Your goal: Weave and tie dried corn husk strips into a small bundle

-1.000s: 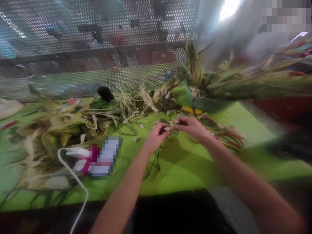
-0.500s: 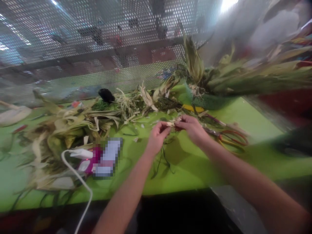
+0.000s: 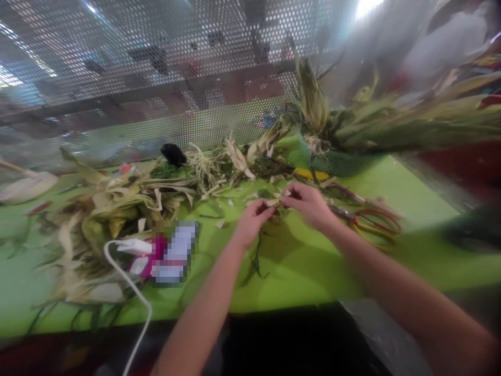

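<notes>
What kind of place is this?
Probably a craft workshop bench: dried leaf strips heaped on a green table, scissors beside the right hand, and a perforated metal screen behind.

A small bundle of pale dried leaf strips (image 3: 278, 199) is held just above a bright green table (image 3: 313, 261), pinched between a person's left hand (image 3: 250, 222) at 8 o'clock of it and right hand (image 3: 311, 204) at 3 o'clock. The cream and tan strips are short, narrow and stiff, splayed like a fan with their tips pointing toward 12 o'clock. A touch of red shows at the bundle's base, where the fingertips meet. Thin dark green strands (image 3: 256, 258) trail from under the left hand toward 6 o'clock, lying loose on the table.
</notes>
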{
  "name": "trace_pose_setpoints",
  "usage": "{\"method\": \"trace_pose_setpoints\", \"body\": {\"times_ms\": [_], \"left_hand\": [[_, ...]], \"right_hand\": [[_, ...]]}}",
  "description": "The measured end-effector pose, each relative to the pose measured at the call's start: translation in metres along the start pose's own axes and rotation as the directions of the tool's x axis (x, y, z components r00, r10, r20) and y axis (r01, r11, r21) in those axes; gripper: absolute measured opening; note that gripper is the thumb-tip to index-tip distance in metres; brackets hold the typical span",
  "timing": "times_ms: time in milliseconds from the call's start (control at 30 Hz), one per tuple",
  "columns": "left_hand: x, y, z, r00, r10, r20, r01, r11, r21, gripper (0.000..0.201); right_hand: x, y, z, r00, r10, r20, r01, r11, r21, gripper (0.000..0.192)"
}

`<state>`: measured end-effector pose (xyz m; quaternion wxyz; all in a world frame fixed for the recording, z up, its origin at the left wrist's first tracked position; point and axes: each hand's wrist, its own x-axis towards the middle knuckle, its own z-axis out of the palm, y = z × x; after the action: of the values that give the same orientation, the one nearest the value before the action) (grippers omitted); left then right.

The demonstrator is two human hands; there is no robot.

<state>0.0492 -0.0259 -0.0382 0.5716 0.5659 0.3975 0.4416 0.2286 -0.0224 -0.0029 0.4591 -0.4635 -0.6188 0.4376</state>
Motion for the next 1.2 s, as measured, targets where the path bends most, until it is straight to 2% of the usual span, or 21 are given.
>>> {"method": "trace_pose_setpoints", "body": {"times_ms": [100, 200, 233, 300, 433, 633, 767, 900, 1033, 1200], "left_hand": [[-0.003, 0.003, 0.004, 0.992, 0.119, -0.037, -0.113, 0.983, 0.147, 0.017], [-0.006, 0.008, 0.009, 0.960, 0.276, -0.048, -0.243, 0.905, 0.349, 0.012], [-0.007, 0.009, 0.009, 0.954, 0.297, -0.040, -0.259, 0.884, 0.389, 0.011], [-0.008, 0.010, 0.010, 0.964, 0.267, -0.014, -0.239, 0.883, 0.404, 0.012], [-0.007, 0.011, 0.007, 0.993, 0.122, 0.007, -0.119, 0.959, 0.259, 0.026], [-0.003, 0.005, 0.006, 0.993, 0.100, -0.065, -0.099, 0.995, 0.015, 0.026], [-0.004, 0.005, 0.009, 0.995, 0.081, -0.055, -0.083, 0.996, -0.033, 0.028], [-0.006, 0.009, 0.009, 0.997, 0.066, -0.050, -0.066, 0.998, 0.013, 0.028], [-0.004, 0.005, 0.007, 0.991, 0.100, -0.090, -0.095, 0.994, 0.058, 0.022], [0.000, -0.005, 0.008, 0.998, -0.064, -0.024, 0.058, 0.976, -0.209, 0.014]], "right_hand": [[-0.002, -0.002, 0.002, 0.997, 0.082, -0.003, -0.082, 0.994, 0.077, 0.022], [-0.002, -0.002, 0.003, 0.992, 0.127, 0.002, -0.127, 0.984, 0.127, 0.025], [-0.001, -0.002, 0.003, 0.992, 0.125, 0.001, -0.124, 0.985, 0.122, 0.025], [-0.001, -0.002, 0.002, 0.995, 0.099, -0.021, -0.097, 0.991, 0.087, 0.024], [-0.001, -0.007, 0.000, 0.999, 0.039, -0.020, -0.038, 0.999, 0.019, 0.020], [-0.002, -0.008, 0.001, 0.997, 0.059, 0.054, -0.067, 0.983, 0.169, 0.028], [-0.002, -0.006, 0.004, 0.994, 0.091, 0.058, -0.097, 0.987, 0.130, 0.022], [-0.003, -0.008, 0.005, 0.997, 0.066, 0.035, -0.067, 0.997, 0.038, 0.017], [-0.003, -0.010, 0.007, 0.998, 0.029, 0.047, -0.028, 1.000, -0.011, 0.021], [-0.007, -0.011, 0.012, 0.995, 0.036, 0.089, -0.038, 0.999, 0.018, 0.024]]}}
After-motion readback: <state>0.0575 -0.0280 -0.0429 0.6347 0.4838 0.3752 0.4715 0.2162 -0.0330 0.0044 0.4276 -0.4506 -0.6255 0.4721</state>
